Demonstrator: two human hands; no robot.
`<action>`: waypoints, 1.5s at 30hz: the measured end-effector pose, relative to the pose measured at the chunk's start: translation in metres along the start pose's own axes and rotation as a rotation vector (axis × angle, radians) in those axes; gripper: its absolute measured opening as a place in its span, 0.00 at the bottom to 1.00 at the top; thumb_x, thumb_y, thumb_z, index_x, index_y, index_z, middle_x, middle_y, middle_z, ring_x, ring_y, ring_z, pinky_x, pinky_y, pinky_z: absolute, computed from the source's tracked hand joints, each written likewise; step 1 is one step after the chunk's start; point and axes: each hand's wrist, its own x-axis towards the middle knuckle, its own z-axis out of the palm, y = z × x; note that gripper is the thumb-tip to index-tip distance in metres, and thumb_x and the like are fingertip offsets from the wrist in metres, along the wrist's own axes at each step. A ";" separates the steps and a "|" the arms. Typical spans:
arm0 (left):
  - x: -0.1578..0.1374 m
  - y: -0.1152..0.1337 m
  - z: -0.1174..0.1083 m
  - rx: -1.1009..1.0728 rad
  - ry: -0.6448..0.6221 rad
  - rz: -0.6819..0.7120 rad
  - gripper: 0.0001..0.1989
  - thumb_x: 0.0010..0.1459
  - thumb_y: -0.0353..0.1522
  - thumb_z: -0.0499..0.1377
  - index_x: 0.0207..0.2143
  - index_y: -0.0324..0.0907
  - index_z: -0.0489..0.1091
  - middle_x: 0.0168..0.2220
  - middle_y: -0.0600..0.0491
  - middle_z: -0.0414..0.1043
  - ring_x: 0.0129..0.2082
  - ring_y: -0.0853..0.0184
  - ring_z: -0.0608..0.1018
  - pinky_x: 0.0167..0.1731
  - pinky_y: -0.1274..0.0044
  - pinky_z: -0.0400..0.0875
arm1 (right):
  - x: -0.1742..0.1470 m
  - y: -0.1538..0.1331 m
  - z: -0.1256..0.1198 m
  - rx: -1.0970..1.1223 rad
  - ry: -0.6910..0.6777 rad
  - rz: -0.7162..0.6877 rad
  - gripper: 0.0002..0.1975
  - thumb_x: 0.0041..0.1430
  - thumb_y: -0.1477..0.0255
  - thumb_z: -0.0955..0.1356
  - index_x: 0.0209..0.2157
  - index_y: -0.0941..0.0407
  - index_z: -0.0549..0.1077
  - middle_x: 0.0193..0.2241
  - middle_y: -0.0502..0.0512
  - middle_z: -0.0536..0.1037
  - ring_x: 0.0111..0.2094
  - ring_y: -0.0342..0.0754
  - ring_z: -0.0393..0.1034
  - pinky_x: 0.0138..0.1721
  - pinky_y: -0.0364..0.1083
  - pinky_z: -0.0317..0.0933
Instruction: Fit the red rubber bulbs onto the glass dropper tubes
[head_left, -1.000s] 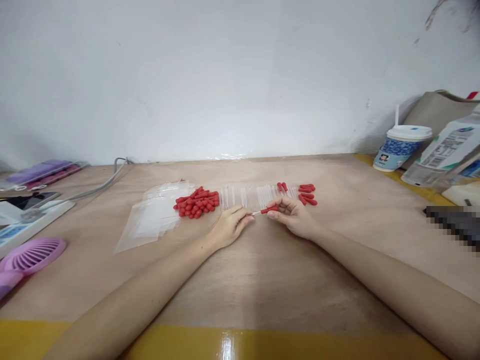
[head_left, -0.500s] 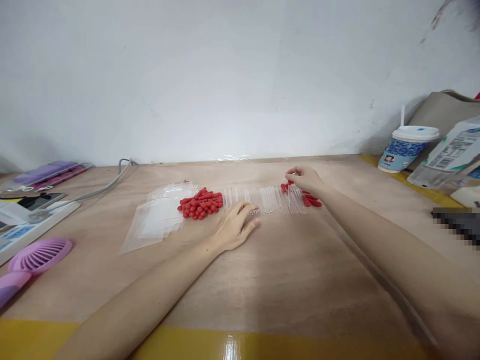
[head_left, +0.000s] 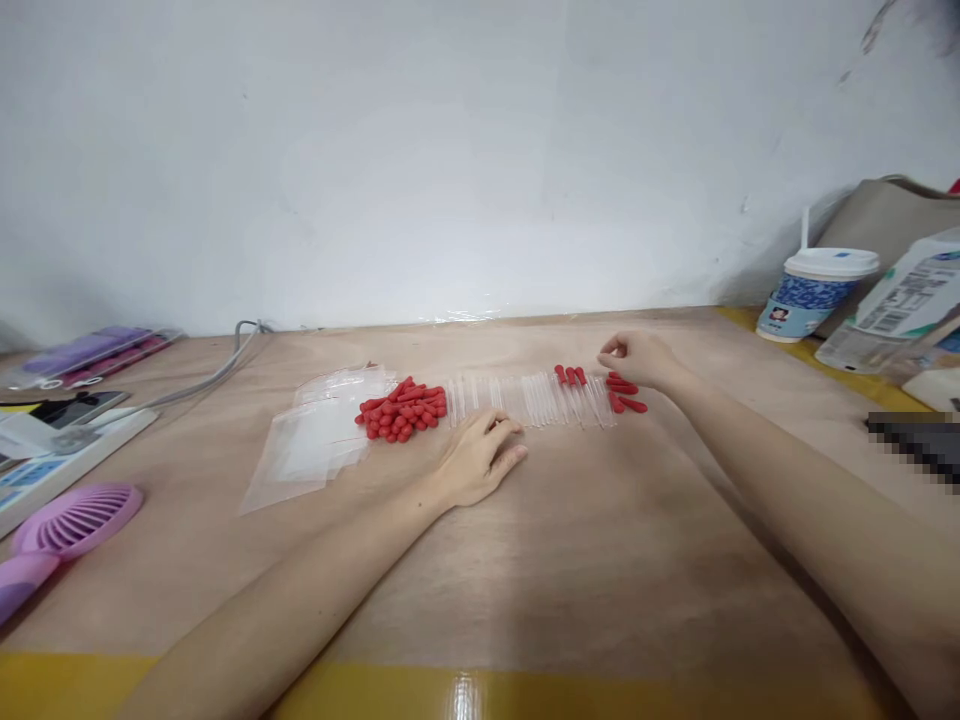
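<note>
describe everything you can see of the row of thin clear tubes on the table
The row of thin, clear tubes lies on the brown tabletop, side by side and pointing away from the person, some slightly askew. They look like glass or plastic. Near the right end, three red, rubbery-looking bulbs sit at the tubes' far ends. A heap of red bulbs borders the row's left end; the left hand hides some near ends, contact unclear.

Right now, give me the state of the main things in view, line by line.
Left hand: loosely open
Right hand: curled, any hold unclear
Red bulb pile: heaped
Red bulbs at right: lying loose
Clear tubes: side by side, three red-tipped
Clear bags: flat, overlapping
Cup: upright, lidded, straw in
Purple fan: lying down
</note>
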 end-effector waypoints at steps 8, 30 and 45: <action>0.001 0.000 0.002 0.040 0.012 -0.029 0.10 0.58 0.35 0.50 0.36 0.40 0.67 0.38 0.48 0.65 0.37 0.64 0.69 0.39 0.71 0.64 | -0.005 0.044 0.008 0.114 -0.139 0.166 0.09 0.51 0.71 0.66 0.34 0.58 0.75 0.32 0.56 0.78 0.32 0.47 0.71 0.32 0.43 0.61; 0.076 -0.019 0.002 0.540 -0.060 -0.704 0.20 0.49 0.42 0.53 0.34 0.34 0.73 0.40 0.38 0.68 0.44 0.51 0.67 0.44 0.66 0.59 | -0.016 0.010 0.004 0.149 0.118 0.094 0.08 0.50 0.71 0.65 0.30 0.58 0.74 0.29 0.56 0.76 0.28 0.46 0.69 0.30 0.43 0.60; 0.077 -0.015 -0.008 0.354 -0.032 -0.639 0.15 0.56 0.37 0.49 0.31 0.37 0.71 0.36 0.42 0.72 0.41 0.57 0.72 0.37 0.70 0.65 | -0.057 -0.037 0.039 0.314 0.303 -0.191 0.07 0.53 0.69 0.63 0.30 0.58 0.70 0.28 0.56 0.71 0.29 0.48 0.65 0.33 0.47 0.60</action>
